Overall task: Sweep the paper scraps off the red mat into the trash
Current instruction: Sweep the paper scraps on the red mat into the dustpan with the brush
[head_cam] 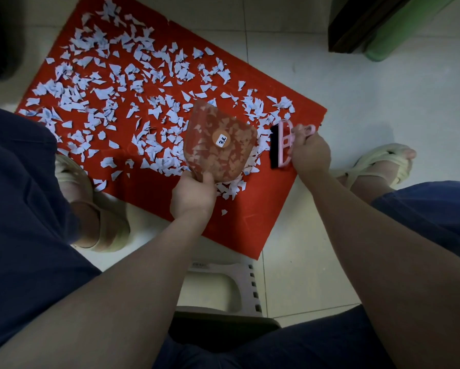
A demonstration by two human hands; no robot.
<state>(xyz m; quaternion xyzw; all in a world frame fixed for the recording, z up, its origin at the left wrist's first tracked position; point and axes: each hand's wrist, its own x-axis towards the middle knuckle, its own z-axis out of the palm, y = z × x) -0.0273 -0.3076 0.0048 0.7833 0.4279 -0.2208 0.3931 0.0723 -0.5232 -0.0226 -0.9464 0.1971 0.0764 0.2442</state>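
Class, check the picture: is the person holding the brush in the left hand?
No, the right hand grips the pink brush, while the left hand holds the dustpan.

The red mat's (250, 222) far end runs out past the top edge, and its left near edge is hidden under a dark blue trouser leg (18, 182). The dustpan's (218, 145) handle is buried in the left hand (192, 195). Paper scraps (103, 91) show through its translucent pan, in it or beneath it, unclear which. Its sticker's (221, 139) writing is too small to read. The right hand (310, 153) covers part of the pink brush (282, 145). At far right, a dark cabinet (362, 25) and a green container (399, 30) are cut by the top edge. Arms and legs hide much of the near stool (223, 286).
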